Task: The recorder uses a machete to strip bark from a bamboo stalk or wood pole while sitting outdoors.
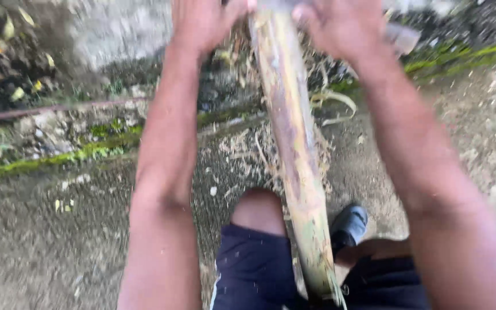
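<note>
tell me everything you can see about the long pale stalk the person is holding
The long pale yellow-green fibrous stalk looks like a stripped plant stem, streaked with brown and purplish patches. It slants from the top of the view down between the person's knees, its frayed lower end near the dark shorts. The left hand and right hand touch its upper end on either side. Loose dry fibres lie on the ground around it. The picture is blurred, so finer detail is unclear.

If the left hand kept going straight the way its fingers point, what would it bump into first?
The left hand points up and away along the long greenish stalk, at the picture's top edge. Beyond it probably lies the grey ground with dry scraps, but the frame cuts off there and depth is unclear.
</note>
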